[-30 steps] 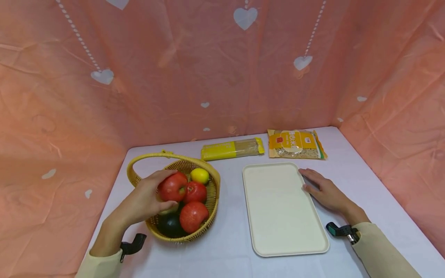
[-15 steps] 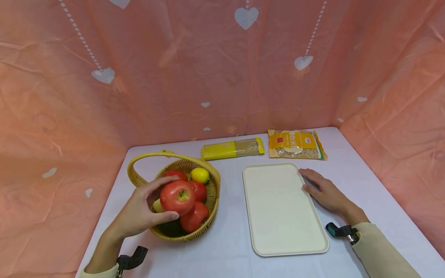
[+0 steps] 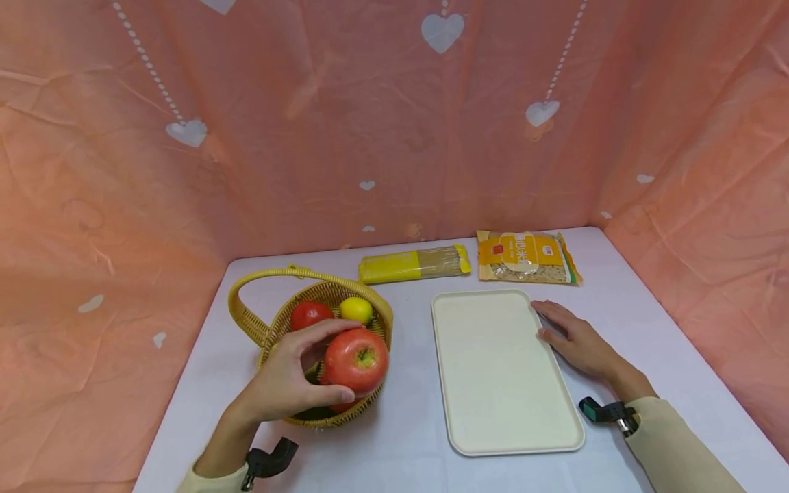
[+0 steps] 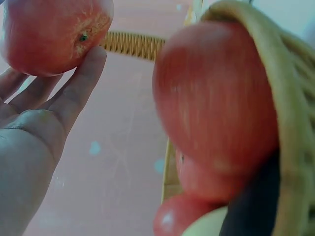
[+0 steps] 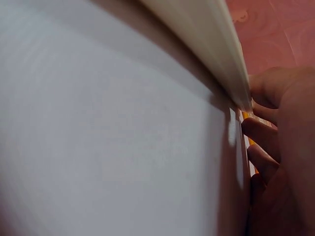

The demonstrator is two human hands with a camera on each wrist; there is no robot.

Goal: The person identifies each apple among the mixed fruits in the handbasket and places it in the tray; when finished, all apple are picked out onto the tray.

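Observation:
My left hand (image 3: 286, 380) holds a red apple (image 3: 357, 361) by its sides, thumb and fingers round it, stem end facing up, over the right part of the wicker basket (image 3: 386, 322). Inside the basket are a round red fruit (image 3: 310, 313) and a yellow lemon (image 3: 356, 310). The left wrist view shows another large red fruit (image 4: 216, 98), blurred, beside a dark smooth one (image 4: 253, 201). Along the right edge of a cream tray (image 3: 493, 383) rests my right hand (image 3: 576, 346), fingers relaxed, fingertips at the tray's rim.
A yellow pack of noodles (image 3: 414, 264) and an orange bag of grain (image 3: 527, 257) lie at the table's back. The basket's tall handle (image 3: 246, 291) arches up on the left. Pink cloth (image 3: 394, 137) surrounds the white table.
My left hand has lifted the apple from among the other fruit and moved it right and nearer, uncovering a red fruit at the back of the basket. The right hand stays by the tray.

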